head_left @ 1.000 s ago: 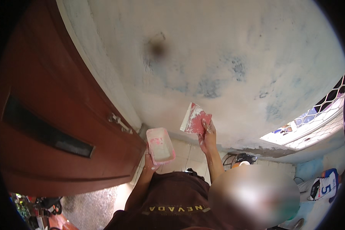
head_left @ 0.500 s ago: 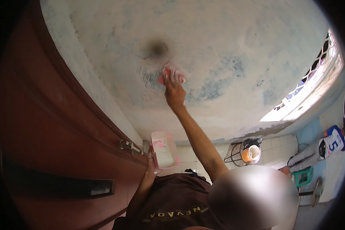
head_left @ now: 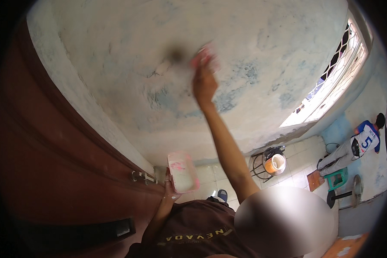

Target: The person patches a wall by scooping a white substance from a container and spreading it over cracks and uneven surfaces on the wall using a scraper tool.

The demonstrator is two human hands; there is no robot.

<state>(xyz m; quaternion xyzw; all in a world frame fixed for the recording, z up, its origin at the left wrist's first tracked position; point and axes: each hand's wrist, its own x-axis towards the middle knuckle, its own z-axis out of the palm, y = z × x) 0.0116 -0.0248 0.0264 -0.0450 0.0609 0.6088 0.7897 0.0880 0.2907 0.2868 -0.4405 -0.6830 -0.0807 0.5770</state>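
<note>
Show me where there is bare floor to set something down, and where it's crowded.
Pale tiled floor shows between the orange cylindrical bucket and the flat brown square; a smaller patch, between the pink rectangular plastic tray and the bare right forearm. Crowded: around the green plastic stool, beside the brown square and the co-worker's grey-trousered legs.

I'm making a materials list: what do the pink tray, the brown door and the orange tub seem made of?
Pink tray: probably moulded plastic, smooth beneath pale paste; thin walls and rounded corners suggest it. Brown door: perhaps wood, low-sheen, with long grooves, though metal is possible. Orange tub: likely plastic, smooth; the bright, even colour suggests so.
</note>
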